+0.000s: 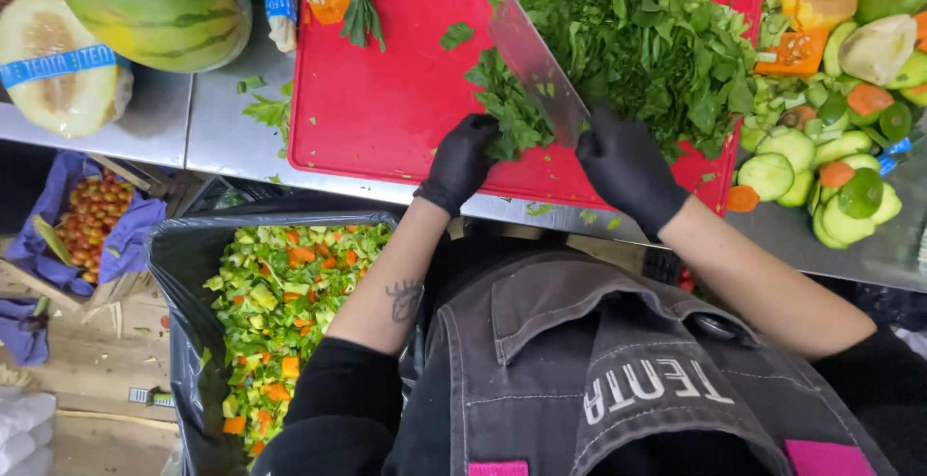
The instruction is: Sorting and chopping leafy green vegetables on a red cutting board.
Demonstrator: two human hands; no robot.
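Bare red cutting board (pixel 386 99) left of the greens heap (pixel 647 42) — cut vegetables (pixel 830 148) crowding the right, melons (pixel 154 3) far left.

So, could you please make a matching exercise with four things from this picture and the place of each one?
Things:
1. knife
2. pile of chopped greens
3. watermelon
4. vegetable scraps

Places:
A. in the black bag below the counter
B. at the far left of the metal counter
C. on the red cutting board
D. in the right hand

The left hand grips some greens at the pile's edge.

Pairs: 1-D, 2-C, 3-B, 4-A
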